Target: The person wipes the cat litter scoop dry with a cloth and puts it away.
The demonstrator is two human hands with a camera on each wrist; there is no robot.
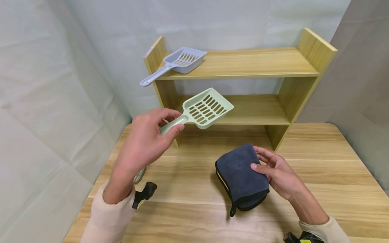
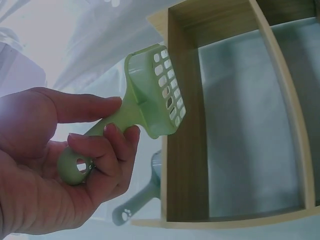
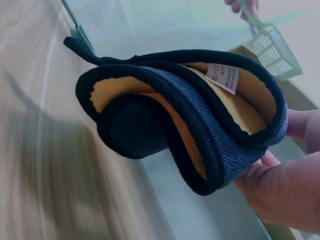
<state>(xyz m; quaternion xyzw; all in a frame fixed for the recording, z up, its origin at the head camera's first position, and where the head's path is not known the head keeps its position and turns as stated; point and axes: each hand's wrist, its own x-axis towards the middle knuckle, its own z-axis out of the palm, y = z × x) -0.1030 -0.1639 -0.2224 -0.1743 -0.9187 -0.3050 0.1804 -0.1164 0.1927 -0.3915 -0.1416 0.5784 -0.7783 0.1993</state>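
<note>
My left hand [image 1: 143, 138] grips a pale green litter scoop [image 1: 194, 116] by its handle, in front of the shelf's left part. In the left wrist view the thumb and fingers curl round that handle. A folded dark grey cloth [image 1: 241, 172] with black edging is pinched by its right side in my right hand [image 1: 282, 175], above the table. In the right wrist view, the cloth's yellow inner face and a white label [image 3: 224, 77] show between its folds. On the top shelf's left end lies a lavender litter scoop [image 1: 186, 60], its handle sticking out past the edge.
A wooden shelf unit [image 1: 243, 75] with two boards stands at the back of the wooden table [image 1: 188, 216]. Partly hidden behind my left wrist, a small greenish object [image 1: 139, 175] lies on the table. Pale sheeting [image 1: 60, 84] hangs around the table.
</note>
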